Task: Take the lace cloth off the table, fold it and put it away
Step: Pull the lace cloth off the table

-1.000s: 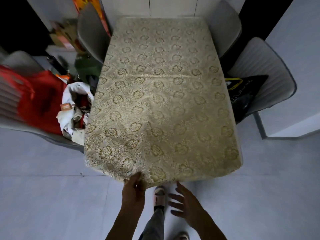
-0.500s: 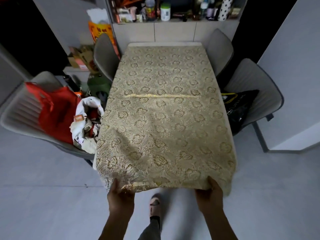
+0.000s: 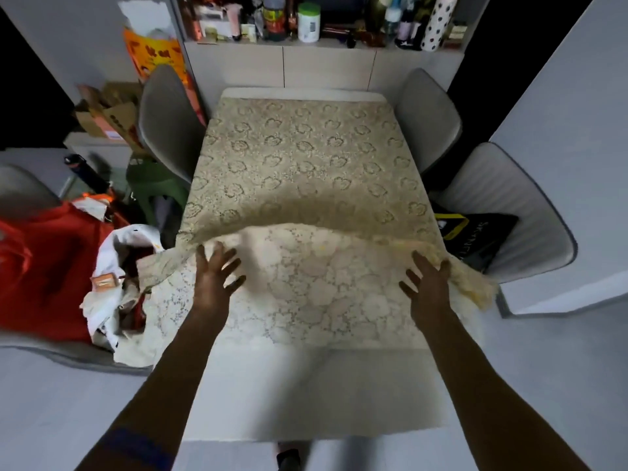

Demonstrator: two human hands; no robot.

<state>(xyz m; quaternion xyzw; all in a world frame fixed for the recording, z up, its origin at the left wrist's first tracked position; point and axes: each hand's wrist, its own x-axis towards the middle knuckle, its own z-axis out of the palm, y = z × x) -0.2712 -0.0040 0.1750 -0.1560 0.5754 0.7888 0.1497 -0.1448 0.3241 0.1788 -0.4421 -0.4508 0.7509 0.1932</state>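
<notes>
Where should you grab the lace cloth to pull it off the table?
Probably at the folded-over near edge of the lace cloth, one grip by each side, coming from the near end. That edge is already lifted clear of the table, so fingers can curl round it.
</notes>
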